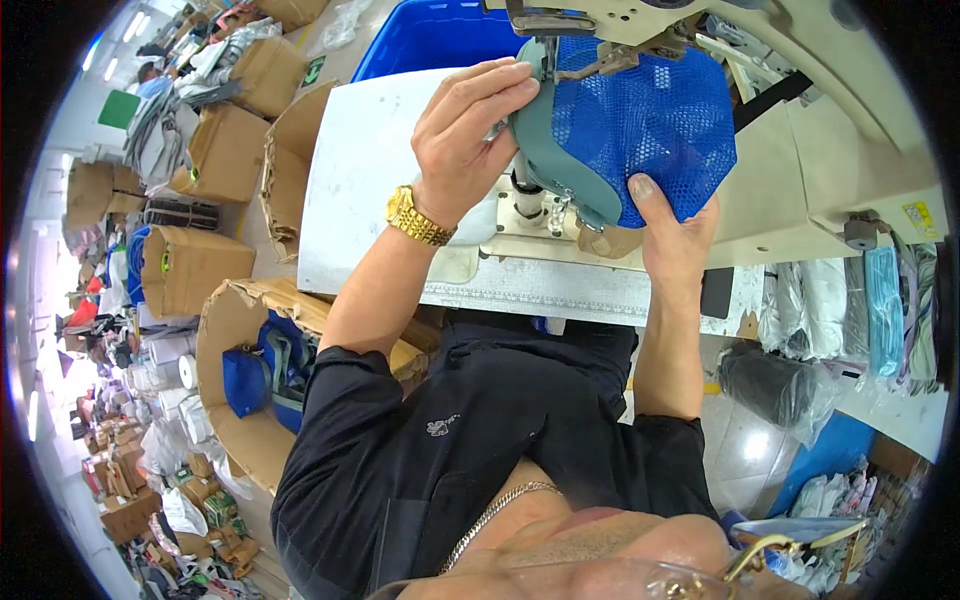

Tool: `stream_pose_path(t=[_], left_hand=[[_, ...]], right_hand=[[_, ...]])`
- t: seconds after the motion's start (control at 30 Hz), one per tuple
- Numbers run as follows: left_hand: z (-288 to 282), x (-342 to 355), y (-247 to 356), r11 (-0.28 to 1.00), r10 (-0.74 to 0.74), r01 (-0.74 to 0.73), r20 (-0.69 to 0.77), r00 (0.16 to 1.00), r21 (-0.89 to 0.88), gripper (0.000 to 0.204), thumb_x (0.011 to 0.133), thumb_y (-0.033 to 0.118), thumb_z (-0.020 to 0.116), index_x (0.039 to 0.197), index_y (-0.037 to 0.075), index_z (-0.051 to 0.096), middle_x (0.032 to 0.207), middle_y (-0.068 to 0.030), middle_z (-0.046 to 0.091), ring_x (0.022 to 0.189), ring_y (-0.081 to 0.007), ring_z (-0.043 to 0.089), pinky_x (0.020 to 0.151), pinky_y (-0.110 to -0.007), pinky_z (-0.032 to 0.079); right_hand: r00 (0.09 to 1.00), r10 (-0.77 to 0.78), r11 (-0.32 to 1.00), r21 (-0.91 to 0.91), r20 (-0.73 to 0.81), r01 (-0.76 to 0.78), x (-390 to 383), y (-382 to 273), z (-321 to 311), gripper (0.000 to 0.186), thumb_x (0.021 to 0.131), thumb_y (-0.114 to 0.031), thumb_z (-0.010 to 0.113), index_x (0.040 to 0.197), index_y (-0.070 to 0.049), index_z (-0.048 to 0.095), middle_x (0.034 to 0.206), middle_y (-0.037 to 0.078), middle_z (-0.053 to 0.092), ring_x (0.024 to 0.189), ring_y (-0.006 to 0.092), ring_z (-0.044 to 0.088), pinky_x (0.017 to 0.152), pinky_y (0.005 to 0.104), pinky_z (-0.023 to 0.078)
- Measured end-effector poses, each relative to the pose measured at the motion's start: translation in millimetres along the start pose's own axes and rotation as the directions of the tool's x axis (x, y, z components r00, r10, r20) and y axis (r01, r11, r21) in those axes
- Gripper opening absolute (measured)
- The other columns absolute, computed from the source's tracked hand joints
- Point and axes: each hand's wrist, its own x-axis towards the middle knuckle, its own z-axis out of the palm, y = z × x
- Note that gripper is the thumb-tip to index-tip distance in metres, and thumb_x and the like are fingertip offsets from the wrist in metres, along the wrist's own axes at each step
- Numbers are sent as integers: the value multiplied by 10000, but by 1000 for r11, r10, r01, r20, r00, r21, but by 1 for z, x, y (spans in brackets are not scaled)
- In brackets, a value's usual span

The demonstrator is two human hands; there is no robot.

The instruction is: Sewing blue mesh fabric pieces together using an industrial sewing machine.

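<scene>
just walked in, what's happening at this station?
A person is working a blue mesh shoe upper with grey-green trim at a cream post-bed sewing machine. The left hand, with a gold watch on its wrist, grips the trimmed edge on one side; the right hand supports the piece from below, thumb on the mesh. The upper sits up under the machine head. A blue bin stands behind the white table, and cardboard boxes line the left side.
</scene>
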Motion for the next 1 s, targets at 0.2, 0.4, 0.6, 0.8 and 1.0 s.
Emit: stream_pose_path(t=[0.2,0.4,0.6,0.8,1.0], left_hand=[[-3,-3,-3,1000,2,-2,23,1000,-11,298,687,-47,749,978,6,722,1052,-119,708,1010,-259,674,873,-330,545],[-3,-1,1,1000,-6,6,28,1000,-9,292,690,-62,732,974,6,720,1054,-122,706,1013,-261,672,870,-328,544],[-2,-4,1,1000,-13,13,23,1000,-1,297,684,-72,728,970,5,720,1048,-120,705,1011,-263,672,867,-327,545],[-1,-2,3,1000,-9,8,19,1000,3,295,681,-66,736,964,13,719,1045,-113,702,1015,-262,669,870,-332,544],[2,-6,4,1000,0,-1,14,1000,20,289,688,-65,729,959,33,720,1061,-103,692,1026,-264,664,878,-339,541]], right_hand=[[998,13,999,-30,55,-11,3,3,0,299,832,9,693,1119,-15,610,1038,49,654,913,125,607,846,285,487],[1000,-9,1000,-5,6,9,9,4,1,221,827,-16,721,1036,-21,650,971,31,670,844,100,608,784,255,497],[1000,18,1000,17,4,-18,13,4,2,229,827,-23,723,1045,-16,651,977,32,676,848,97,613,793,255,500],[1000,24,999,27,16,-25,19,6,5,225,831,-26,723,1043,-11,653,961,34,683,846,96,620,789,248,502],[999,-47,981,-189,2,47,18,-7,9,384,812,-72,754,1153,3,595,1045,76,669,911,135,629,788,268,511]])
